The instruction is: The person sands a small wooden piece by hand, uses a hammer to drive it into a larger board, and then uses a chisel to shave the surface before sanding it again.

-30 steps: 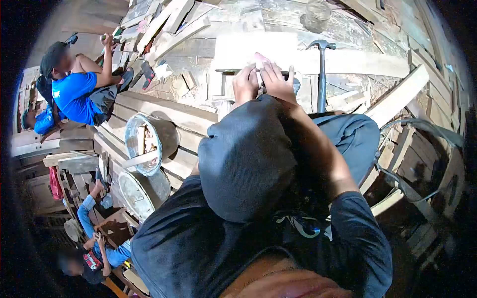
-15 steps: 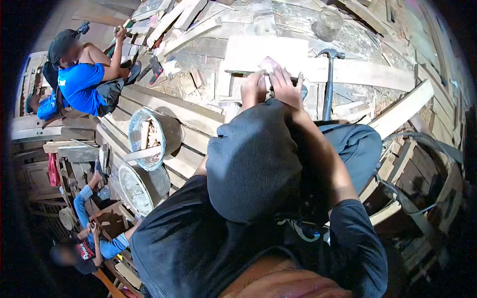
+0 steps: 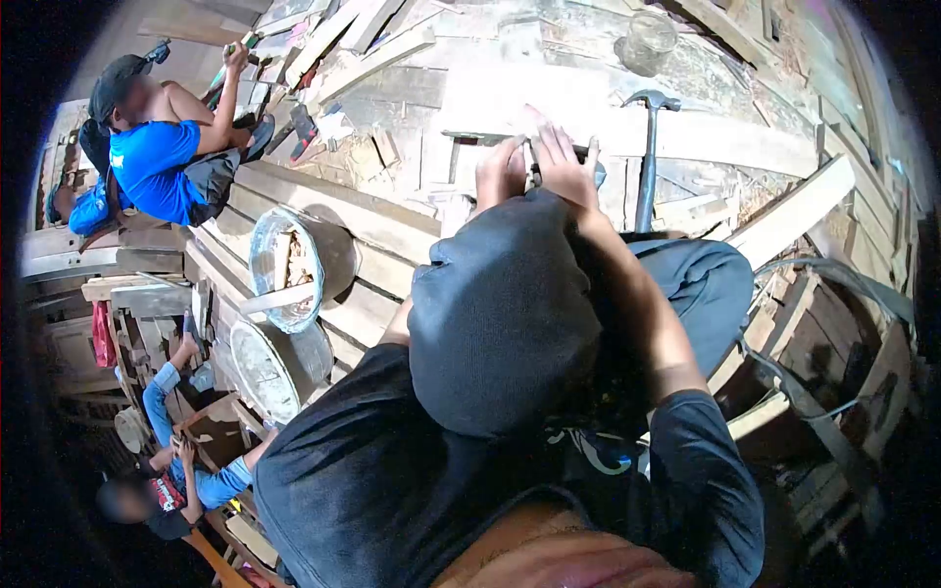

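My left hand (image 3: 501, 172) is closed near the front edge of a pale, brightly lit board (image 3: 529, 98). Beside it, my right hand (image 3: 561, 169) lies over a dark narrow piece at the same edge, its fingers pointing forward across the board. What either hand holds is too small and partly hidden to name. A dark strip sticks out to the left of my left hand. The claw hammer (image 3: 651, 162) lies to the right of my right hand, its head away from me. A dark cap (image 3: 505, 314) hides my wrists in part.
Two buckets (image 3: 338, 260) (image 3: 312, 358) stand at the left, one holding wood scraps. A person in blue (image 3: 157, 162) squats at the upper left; another person (image 3: 186, 461) sits lower left. Planks (image 3: 794, 211) and a round container (image 3: 647, 44) lie beyond and to the right.
The view has shifted slightly. More of the dark strip shows left of my left hand. Both hands stay close together at the board's edge.
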Demonstrator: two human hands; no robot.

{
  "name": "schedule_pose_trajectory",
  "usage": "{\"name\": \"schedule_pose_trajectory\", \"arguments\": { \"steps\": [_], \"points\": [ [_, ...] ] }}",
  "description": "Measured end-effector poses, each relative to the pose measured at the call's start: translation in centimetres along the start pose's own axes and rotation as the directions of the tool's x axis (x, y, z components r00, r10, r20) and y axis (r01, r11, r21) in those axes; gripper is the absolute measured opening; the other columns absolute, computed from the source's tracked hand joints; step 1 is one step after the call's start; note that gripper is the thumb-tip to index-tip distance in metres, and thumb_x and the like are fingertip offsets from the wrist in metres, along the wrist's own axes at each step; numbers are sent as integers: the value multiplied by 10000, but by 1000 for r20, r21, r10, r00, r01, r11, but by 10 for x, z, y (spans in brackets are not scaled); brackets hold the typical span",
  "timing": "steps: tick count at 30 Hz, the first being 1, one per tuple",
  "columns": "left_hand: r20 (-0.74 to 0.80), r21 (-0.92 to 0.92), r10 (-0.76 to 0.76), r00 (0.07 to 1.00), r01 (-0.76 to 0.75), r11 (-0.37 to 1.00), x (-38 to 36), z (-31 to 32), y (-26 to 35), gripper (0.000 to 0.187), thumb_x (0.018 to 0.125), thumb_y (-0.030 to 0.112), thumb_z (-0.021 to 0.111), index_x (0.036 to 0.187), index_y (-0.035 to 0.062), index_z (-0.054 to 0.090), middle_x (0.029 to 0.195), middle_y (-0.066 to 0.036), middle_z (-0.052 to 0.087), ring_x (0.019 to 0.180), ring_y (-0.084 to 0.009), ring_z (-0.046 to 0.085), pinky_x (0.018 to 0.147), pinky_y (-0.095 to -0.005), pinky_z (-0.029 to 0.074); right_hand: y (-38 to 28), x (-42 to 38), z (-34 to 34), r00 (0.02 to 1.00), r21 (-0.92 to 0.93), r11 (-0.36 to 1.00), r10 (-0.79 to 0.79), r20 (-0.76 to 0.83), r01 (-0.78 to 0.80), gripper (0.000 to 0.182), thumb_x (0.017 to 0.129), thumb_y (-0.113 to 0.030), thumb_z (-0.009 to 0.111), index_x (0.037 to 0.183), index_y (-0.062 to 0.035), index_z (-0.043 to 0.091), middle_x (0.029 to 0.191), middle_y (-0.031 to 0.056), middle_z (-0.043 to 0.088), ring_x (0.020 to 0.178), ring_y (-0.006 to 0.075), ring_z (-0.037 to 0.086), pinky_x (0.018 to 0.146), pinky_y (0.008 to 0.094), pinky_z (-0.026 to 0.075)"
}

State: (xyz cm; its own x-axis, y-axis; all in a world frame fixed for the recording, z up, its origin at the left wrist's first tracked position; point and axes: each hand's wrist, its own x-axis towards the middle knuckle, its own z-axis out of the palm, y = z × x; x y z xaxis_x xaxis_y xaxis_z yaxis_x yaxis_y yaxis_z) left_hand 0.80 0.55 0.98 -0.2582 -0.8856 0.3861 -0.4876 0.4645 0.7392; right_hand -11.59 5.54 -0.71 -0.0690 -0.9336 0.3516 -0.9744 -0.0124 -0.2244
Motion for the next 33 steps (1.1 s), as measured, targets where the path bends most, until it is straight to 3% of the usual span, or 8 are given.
{"name": "schedule_pose_trajectory", "arguments": {
  "steps": [4,5,11,15,22,27,31,33],
  "points": [
    [-15,133,26,1000,-24,991,14,8,-13,203,899,65,619,1074,40,718,970,-226,714,892,-387,697,803,-419,547,0,1,0,1000,-11,1000,-2,0,2,480,931,-352,501,1350,-130,578,1522,41,473,1429,175,411,1114,736,189],
    [-34,107,78,996,-74,991,18,12,-17,208,900,75,620,1080,41,718,967,-222,715,879,-390,697,789,-416,551,-1,1,-2,1000,-12,1000,4,25,-4,473,934,-341,496,1348,-126,577,1513,45,482,1424,177,418,1114,731,197],
    [-11,-24,-73,997,72,997,-2,8,-15,221,883,23,617,1083,33,709,966,-228,712,906,-367,704,817,-385,548,-1,4,-5,1000,21,1000,9,-15,-8,466,938,-327,489,1345,-119,576,1501,46,494,1422,181,424,1109,733,210],
    [-18,107,52,998,-49,993,18,8,-6,243,889,14,612,1110,38,708,986,-225,717,916,-363,710,821,-386,548,-3,0,-3,1000,61,998,20,1,-20,462,936,-321,492,1339,-113,582,1511,42,483,1435,193,411,1116,744,175],
    [10,46,-31,999,31,998,5,4,-6,227,898,41,614,1101,37,716,978,-220,721,901,-339,723,819,-385,555,1,2,0,1000,77,997,17,-16,-16,460,929,-321,501,1329,-108,582,1490,49,502,1408,205,442,1116,738,182],
    [-39,86,103,994,-99,991,18,11,-13,212,875,9,632,1072,24,711,966,-207,726,875,-337,726,788,-377,561,-1,2,-7,1000,97,995,18,-18,-17,461,928,-319,500,1322,-96,586,1487,62,505,1403,210,446,1114,740,187],
    [-41,55,71,997,-69,996,15,14,-19,231,873,5,633,1090,31,711,975,-213,723,883,-332,724,796,-363,557,-2,1,-3,1000,83,996,12,-28,-10,472,922,-329,512,1327,-95,580,1476,62,509,1405,206,443,1111,743,188],
    [-6,76,-14,1000,14,997,11,11,-19,232,881,19,627,1096,40,713,972,-214,723,880,-334,723,797,-366,557,-1,1,-2,999,59,998,15,-29,-13,485,916,-340,521,1332,-97,577,1472,59,513,1406,203,442,1113,742,186]
  ]
}}
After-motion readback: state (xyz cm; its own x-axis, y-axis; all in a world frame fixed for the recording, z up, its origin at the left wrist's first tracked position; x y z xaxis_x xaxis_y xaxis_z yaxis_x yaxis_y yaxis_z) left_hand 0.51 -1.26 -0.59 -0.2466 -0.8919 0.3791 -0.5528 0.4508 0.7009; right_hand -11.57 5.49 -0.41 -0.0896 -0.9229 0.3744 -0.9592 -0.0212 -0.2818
